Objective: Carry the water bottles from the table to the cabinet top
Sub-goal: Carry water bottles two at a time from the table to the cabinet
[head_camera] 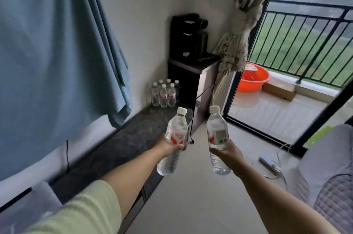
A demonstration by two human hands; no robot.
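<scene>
Gripping one water bottle (172,142) in left hand (170,146), another bottle (217,138) in right hand (228,154), both capped, clear water inside, over floor. Ahead on dark cabinet top (122,144): cluster of bottles (164,93); beyond, orange basin (252,79).

The person's left arm wears a pale yellow-green ribbed knit sleeve (80,212) (pushed up short of the wrist), while the right forearm (271,191) is bare.

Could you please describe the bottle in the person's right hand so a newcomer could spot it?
Start at the open balcony door. Before it, the right hand grips a clear plastic water bottle. Unlike the left hand's bottle, its barcode faces the camera.
</scene>
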